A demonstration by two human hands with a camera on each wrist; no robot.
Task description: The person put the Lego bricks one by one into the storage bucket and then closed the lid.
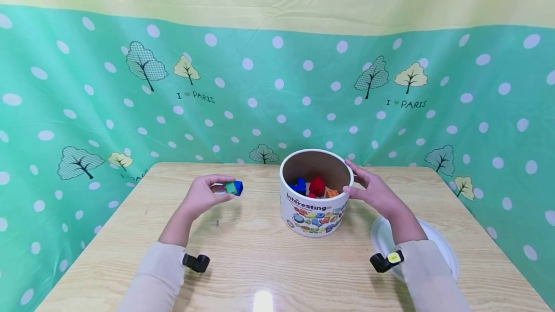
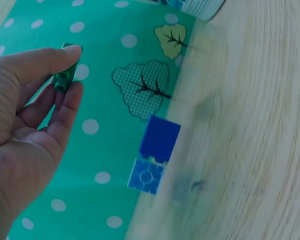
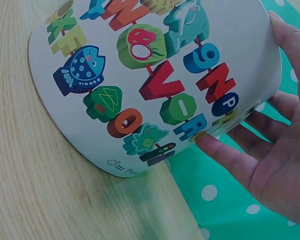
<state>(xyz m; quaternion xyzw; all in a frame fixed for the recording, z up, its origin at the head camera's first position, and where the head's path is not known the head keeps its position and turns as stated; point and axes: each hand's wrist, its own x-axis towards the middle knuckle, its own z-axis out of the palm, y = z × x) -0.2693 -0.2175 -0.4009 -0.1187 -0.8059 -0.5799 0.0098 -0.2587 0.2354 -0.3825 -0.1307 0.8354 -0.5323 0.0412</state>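
Observation:
My left hand (image 1: pixel 204 195) pinches a small green block (image 2: pixel 65 75) between thumb and fingers, over the left of the table. Close by it in the head view is a blue block (image 1: pixel 238 188). The left wrist view shows that blue block and a lighter blue piece (image 2: pixel 146 176) apart from my fingers; whether they are joined to the green one I cannot tell. My right hand (image 1: pixel 374 191) holds the right side of a white printed bucket (image 1: pixel 312 211), thumb and fingers spread round its wall near the rim. Inside lie red pieces (image 1: pixel 317 186), blue ones and an orange one.
A round white lid (image 1: pixel 444 249) lies on the wooden table (image 1: pixel 269 259) under my right forearm. A small dark mark or bit (image 1: pixel 218 223) shows on the table below my left hand. Green dotted cloth (image 1: pixel 277 110) hangs behind and at both sides.

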